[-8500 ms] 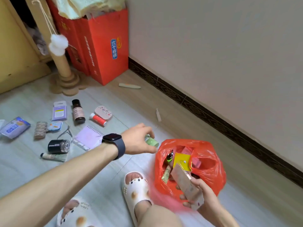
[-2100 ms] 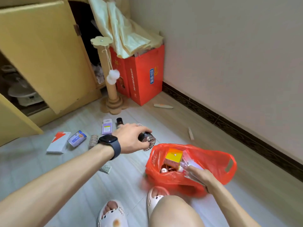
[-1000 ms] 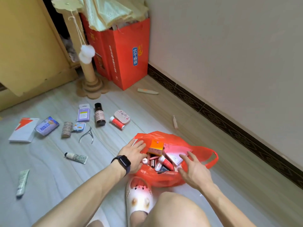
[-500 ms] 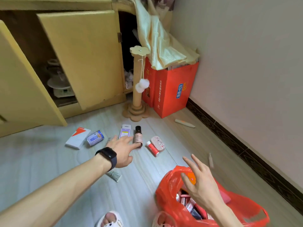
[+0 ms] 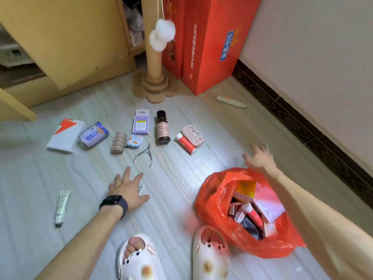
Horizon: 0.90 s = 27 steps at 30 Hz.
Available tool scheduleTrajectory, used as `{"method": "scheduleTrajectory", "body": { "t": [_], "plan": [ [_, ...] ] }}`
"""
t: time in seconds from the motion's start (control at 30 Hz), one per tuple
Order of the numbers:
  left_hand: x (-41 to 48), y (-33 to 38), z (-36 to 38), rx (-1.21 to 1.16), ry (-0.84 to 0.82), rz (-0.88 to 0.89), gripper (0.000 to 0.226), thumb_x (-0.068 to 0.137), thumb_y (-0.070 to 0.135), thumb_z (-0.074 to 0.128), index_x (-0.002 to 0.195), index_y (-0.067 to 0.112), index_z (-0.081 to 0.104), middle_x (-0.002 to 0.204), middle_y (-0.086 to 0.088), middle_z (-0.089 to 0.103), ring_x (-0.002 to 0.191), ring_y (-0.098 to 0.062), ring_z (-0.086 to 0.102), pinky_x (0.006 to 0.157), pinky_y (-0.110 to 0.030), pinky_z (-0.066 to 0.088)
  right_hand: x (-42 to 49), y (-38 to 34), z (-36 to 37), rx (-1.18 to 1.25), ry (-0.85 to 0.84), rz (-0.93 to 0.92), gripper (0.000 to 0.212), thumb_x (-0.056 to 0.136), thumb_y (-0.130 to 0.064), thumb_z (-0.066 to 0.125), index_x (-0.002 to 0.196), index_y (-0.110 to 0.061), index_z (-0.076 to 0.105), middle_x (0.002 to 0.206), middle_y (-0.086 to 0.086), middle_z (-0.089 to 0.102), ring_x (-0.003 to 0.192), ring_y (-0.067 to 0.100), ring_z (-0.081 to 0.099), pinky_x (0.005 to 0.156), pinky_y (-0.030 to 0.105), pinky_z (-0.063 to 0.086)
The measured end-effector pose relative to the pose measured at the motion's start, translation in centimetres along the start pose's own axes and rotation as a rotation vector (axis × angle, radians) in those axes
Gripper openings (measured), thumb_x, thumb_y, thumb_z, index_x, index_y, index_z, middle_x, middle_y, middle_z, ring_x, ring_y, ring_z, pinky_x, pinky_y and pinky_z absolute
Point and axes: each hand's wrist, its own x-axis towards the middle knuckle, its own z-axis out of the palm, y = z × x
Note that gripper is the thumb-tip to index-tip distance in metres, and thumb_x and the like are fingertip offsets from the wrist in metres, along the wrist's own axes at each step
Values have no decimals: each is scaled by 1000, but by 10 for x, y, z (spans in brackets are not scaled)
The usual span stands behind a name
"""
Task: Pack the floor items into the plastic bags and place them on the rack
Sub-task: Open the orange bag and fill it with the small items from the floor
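red bag [image 5: 218, 201] sits between empty, spread-fingered left hand [image 5: 127, 188] and right hand [image 5: 259, 158].

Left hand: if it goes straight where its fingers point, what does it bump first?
Probably the metal nippers, lying just ahead of the left hand; its height above the floor is unclear.

Red plastic bag [image 5: 214, 199] lies open on the floor [image 5: 181, 174], part-filled with boxes and tubes [image 5: 251, 212]. Loose beyond it: brown bottle [image 5: 162, 127], nail nippers [image 5: 144, 155], white tube [image 5: 62, 205], all lying flat.
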Motion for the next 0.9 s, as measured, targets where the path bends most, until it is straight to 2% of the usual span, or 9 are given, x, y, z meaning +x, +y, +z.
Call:
{"method": "scheduleTrajectory", "body": {
  "t": [0.1, 0.3, 0.37, 0.43, 0.53, 0.6, 0.7, 0.8, 0.9],
  "plan": [
    [19, 1, 20, -12, 21, -20, 92, 76, 70, 59, 151, 41, 14, 162, -2, -5, 144, -35, 13, 111, -48, 24, 23, 20, 22, -11, -59, 123, 63, 96, -46, 46, 153, -24, 30, 165, 15, 1, 149, 38, 12, 120, 43, 15],
    [44, 18, 57, -165, 78, -8, 71, 91, 32, 60, 152, 21, 24, 159, -14, 11, 140, -39, 15, 115, -47, 22, 50, 60, 44, 42, -114, 272, 77, 95, -40, 52, 157, -34, 7, 165, 6, -11, 150, 41, 3, 121, 50, 15],
    [45, 30, 61, -178, 82, -4, 69, 92, 26, 58, 152, 21, 24, 158, -16, 9, 141, -38, 12, 116, -47, 19, 55, 69, 50, 30, -124, 280, 71, 97, -33, 48, 156, -26, 11, 164, 13, 1, 148, 41, 13, 119, 47, 18],
    [43, 38, 62, -187, 101, 38, 65, 92, 18, 56, 151, 19, 28, 157, -17, 13, 140, -38, 13, 115, -47, 21, 55, 73, 59, 30, -59, 259, 58, 96, -27, 47, 150, -14, 31, 153, 28, 25, 139, 46, 29, 114, 45, 25],
    [39, 37, 64, -157, 125, 138, 65, 87, -2, 49, 145, 23, 37, 150, -7, 28, 136, -30, 26, 98, -47, 41, 47, 68, 74, 72, 78, 173, 55, 93, -21, 55, 144, -5, 42, 128, 35, 51, 121, 47, 46, 103, 44, 36],
    [36, 36, 66, -96, 118, 201, 69, 81, -8, 45, 140, 28, 40, 138, -1, 38, 125, -25, 35, 81, -43, 49, 42, 61, 78, 98, 68, 137, 52, 94, -23, 57, 142, -7, 46, 118, 32, 57, 113, 44, 52, 95, 41, 42],
    [29, 35, 70, -6, 69, 238, 55, 88, 0, 47, 134, 29, 41, 123, 1, 45, 113, -23, 42, 67, -39, 47, 34, 44, 68, 199, 47, 138, 27, 89, -24, 58, 114, -16, 65, 114, 23, 66, 108, 38, 59, 91, 37, 46],
    [18, 35, 68, 2, 15, 209, 30, 97, 23, 47, 127, 26, 45, 118, -1, 49, 109, -24, 47, 71, -40, 47, 9, 22, 46, 464, 159, 116, 10, 87, -26, 56, 94, -30, 61, 98, 0, 69, 93, 23, 63, 84, 32, 47],
    [3, 36, 56, -85, 21, 199, 20, 97, 28, 48, 117, 26, 47, 114, 0, 51, 106, -25, 50, 76, -42, 47, -42, 9, 18, 664, 233, 8, 10, 88, -32, 59, 85, -41, 57, 87, -11, 65, 74, 4, 63, 71, 19, 49]
  ]
}}
